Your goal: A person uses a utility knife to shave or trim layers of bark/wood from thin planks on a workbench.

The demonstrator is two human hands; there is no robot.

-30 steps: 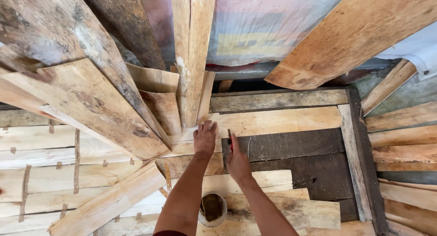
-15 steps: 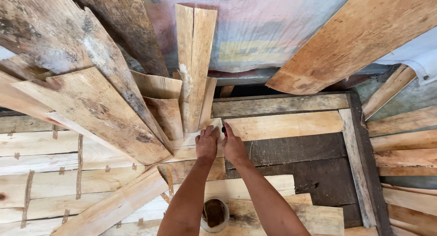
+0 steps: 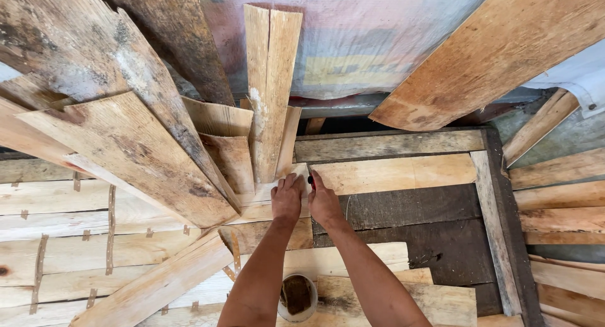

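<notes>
My left hand (image 3: 287,200) and my right hand (image 3: 324,204) lie side by side on the near end of a pale plank (image 3: 403,172), which lies flat across a dark wooden frame (image 3: 498,195). The left hand's curled fingers press on the plank's end. The right hand pinches a small red thing (image 3: 311,180) against the plank, between the two hands; its shape is mostly hidden. A split upright board (image 3: 271,81) leans on the wall just beyond my fingers.
Weathered boards (image 3: 126,144) lean from the left, and a broad plank (image 3: 491,56) leans at the upper right. Pale slats (image 3: 57,239) lie at the left. A small round tin (image 3: 297,295) stands under my forearms. More planks (image 3: 567,201) are stacked at the right.
Both hands have slid forward along the pale plank and closed up until they are side by side. The red thing now shows between them.
</notes>
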